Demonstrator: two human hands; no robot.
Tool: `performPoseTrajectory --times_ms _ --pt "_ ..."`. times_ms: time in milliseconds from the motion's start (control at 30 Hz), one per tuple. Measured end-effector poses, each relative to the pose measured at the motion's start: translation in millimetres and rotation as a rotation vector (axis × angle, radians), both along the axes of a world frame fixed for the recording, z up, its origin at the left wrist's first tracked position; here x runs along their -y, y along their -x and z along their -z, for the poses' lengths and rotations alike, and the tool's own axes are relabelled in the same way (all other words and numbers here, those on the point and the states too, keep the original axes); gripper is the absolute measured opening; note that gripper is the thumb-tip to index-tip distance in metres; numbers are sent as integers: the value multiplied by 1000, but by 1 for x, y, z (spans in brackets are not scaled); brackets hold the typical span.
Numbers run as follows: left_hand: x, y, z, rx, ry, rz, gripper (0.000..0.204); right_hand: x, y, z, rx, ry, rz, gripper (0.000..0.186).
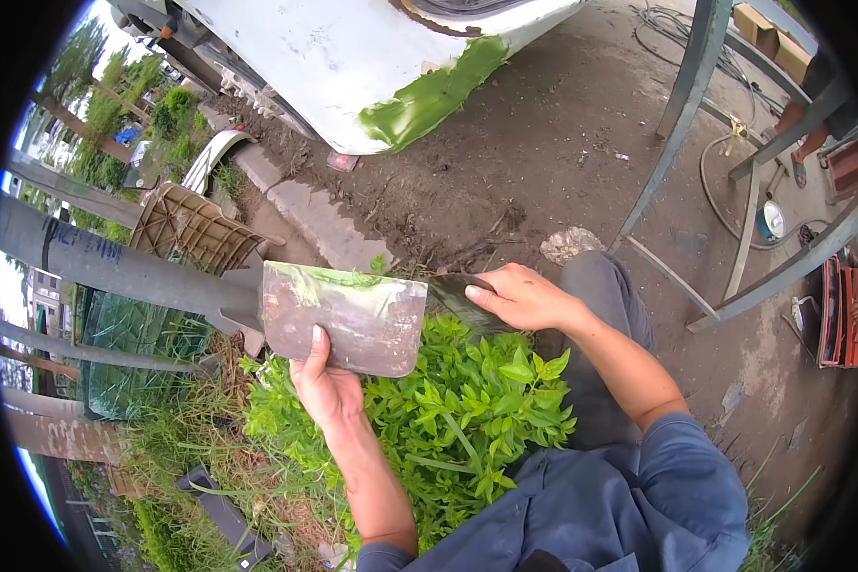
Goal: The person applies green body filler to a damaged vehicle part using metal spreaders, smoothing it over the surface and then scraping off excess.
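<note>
My left hand [328,383] grips a flat, rounded-corner plate [353,324] from below, thumb lying on its face. The plate is greyish and stained, with a pale green smear along its upper edge. In my right hand [524,297] is a dark, flat putty spreader [467,300], its fingers closed round it. The spreader's left end meets the plate's right edge in view; whether they touch I cannot tell. Beyond both stands a white vehicle body panel [324,57] with a patch of green filler [434,95] smeared over its lower corner.
A leafy green bush [458,410] grows right under my hands. Metal posts [114,253] cross the left side, beside a brown plastic chair [191,229]. At right stand a curved metal frame [677,124], a hose, a red toolbox [844,310] and another person's leg [810,129].
</note>
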State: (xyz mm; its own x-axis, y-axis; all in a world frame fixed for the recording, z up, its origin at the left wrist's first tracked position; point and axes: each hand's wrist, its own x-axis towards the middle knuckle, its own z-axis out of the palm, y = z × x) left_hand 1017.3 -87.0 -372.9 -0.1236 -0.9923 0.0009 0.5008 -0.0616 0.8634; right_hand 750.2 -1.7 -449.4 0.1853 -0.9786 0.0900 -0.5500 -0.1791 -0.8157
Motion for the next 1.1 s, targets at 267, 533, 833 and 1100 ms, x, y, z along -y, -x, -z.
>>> performPoseTrajectory --times_ms 267,533,833,1100 --pt "-22 -30 -5 -73 -12 -123 49 81 -13 -28 1171 526 1002 34" --pt "-37 -36 -2 -45 14 -131 47 147 -66 -33 854 788 1143 41" --pt "-37 -41 0 -47 12 -131 46 163 -107 -45 809 775 1055 53" --pt "-40 -37 -8 -85 -15 -145 48 188 -134 -39 819 759 1094 53"
